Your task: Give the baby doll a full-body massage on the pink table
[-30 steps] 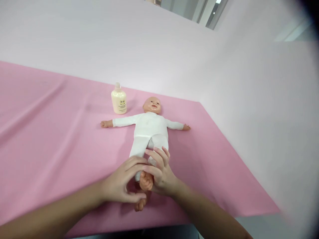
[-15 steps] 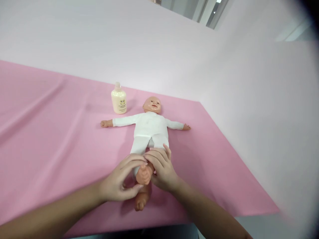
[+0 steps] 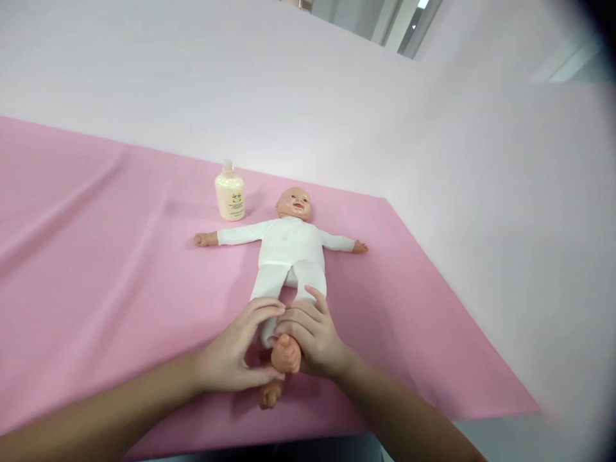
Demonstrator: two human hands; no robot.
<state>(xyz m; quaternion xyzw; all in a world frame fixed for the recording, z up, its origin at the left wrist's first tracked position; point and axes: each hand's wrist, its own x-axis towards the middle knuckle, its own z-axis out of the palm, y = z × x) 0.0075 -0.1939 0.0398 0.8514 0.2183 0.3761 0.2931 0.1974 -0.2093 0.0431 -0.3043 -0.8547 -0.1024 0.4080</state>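
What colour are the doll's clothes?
White: the doll's clothes, top and trousers alike, show plainly in the head view.

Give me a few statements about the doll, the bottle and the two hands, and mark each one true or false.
1. The doll lies on its back on the pink cloth. True.
2. The bottle lies tipped over by the doll's feet. False: it stands upright near the doll's head.
3. The right hand wraps the doll's raised foot. True.
4. The left hand rests on the bottle. False: it is at the doll's lower legs.
5. The doll's arms are folded over its chest. False: they are spread out sideways.
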